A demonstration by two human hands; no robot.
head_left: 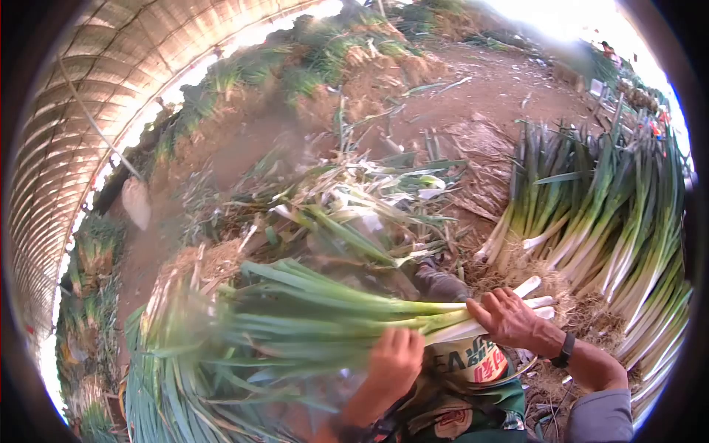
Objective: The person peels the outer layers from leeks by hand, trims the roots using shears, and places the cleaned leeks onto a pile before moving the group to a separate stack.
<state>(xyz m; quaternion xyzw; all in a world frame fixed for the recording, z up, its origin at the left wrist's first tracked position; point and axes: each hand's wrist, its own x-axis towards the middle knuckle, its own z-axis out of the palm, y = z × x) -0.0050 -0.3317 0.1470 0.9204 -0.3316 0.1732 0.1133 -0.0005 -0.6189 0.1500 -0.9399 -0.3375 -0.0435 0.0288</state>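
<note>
A bunch of long green onions lies across my lap, its green leaves fanned to the left and its white ends pointing right. My left hand is closed round the bunch where the green begins. Nearer the white ends, my right hand grips the stalks, and the bare tips stick out past it. Under the bunch is a green apron with a printed front. My shoe and trouser leg show just behind the stalks.
Green onions with white stalks lie in a large row at the right. More untrimmed ones are heaped at the lower left. Stripped leaves litter the ground ahead. Further heaps line the back under a curved roof.
</note>
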